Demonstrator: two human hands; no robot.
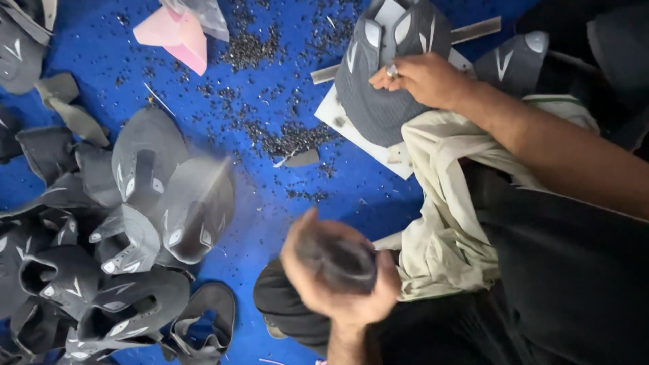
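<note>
- Right hand (420,80) presses 1 grey shoe upper (378,74) flat on the white board (351,128), fingers curled around a small metal tool (391,70).
- Left hand (338,270), blurred, fingers wrapped around 1 dark rounded piece (338,260) low centre.
- Roughly 10 grey uppers heaped (128,223) left on the blue floor (270,223).
- 1 pink wedge-shaped package (174,32) top, amid black scraps (284,138).

**Grey Shoe Uppers in Hand**

One grey mesh shoe upper (378,88) with pale side markings was laid flat on a white board (351,132), toe end toward the lower edge, and was pressed at its right edge. A second dark grey piece (338,260), blurred, was enclosed within a curled grip lower in the view.
</note>
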